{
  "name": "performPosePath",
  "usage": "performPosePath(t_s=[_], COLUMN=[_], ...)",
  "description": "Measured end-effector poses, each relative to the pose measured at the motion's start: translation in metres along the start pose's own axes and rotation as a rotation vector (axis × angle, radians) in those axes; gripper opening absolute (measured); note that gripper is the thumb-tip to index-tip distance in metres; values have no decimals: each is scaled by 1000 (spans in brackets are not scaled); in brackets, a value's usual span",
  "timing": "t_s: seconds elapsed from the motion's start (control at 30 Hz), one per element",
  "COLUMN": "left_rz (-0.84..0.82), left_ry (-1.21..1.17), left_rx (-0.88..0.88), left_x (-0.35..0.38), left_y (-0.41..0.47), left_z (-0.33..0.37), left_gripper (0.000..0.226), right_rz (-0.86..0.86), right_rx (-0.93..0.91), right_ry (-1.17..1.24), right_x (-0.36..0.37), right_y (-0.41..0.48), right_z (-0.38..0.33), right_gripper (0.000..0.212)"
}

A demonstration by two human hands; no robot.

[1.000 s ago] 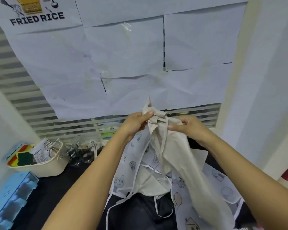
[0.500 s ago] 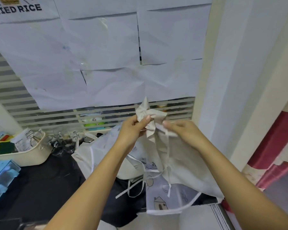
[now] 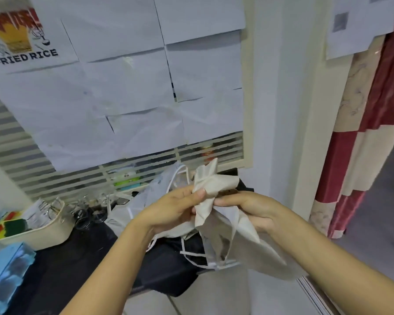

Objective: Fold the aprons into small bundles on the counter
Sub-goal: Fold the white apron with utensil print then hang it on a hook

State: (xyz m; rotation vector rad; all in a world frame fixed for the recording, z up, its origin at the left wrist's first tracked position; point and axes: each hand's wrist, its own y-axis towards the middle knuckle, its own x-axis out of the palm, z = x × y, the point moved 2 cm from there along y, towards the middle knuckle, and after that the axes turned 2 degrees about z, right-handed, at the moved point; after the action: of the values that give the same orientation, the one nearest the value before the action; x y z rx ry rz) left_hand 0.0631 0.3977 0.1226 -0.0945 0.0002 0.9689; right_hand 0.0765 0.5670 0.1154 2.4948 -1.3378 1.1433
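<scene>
Our left hand (image 3: 172, 211) pinches the bunched top of the beige apron (image 3: 210, 186) under its thumb. Our right hand (image 3: 250, 209) grips the cloth just beside it, and the rest hangs down past the black counter (image 3: 77, 258). More aprons (image 3: 143, 201) lie heaped behind, near a cream basket (image 3: 46, 234).
</scene>
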Motion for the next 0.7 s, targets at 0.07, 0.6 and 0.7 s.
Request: performPosePath(t_s=[0.07,0.6,0.7], left_rz=[-58,277,432], left_ry=[-28,-57,71], left_rx=[-72,-483,-414], left_x=[-4,-51,-41], left_y=[-31,-178,-181], left_z=[-7,-122,-127], left_gripper=[88,59,34], right_rz=[-77,154,212], right_rx=[89,-178,-168], right_ry=[-78,-1107,-1027], right_x=[8,-17,-9], right_y=[-19,-54,-43], right_z=[12,91,105], right_gripper=[46,23,20])
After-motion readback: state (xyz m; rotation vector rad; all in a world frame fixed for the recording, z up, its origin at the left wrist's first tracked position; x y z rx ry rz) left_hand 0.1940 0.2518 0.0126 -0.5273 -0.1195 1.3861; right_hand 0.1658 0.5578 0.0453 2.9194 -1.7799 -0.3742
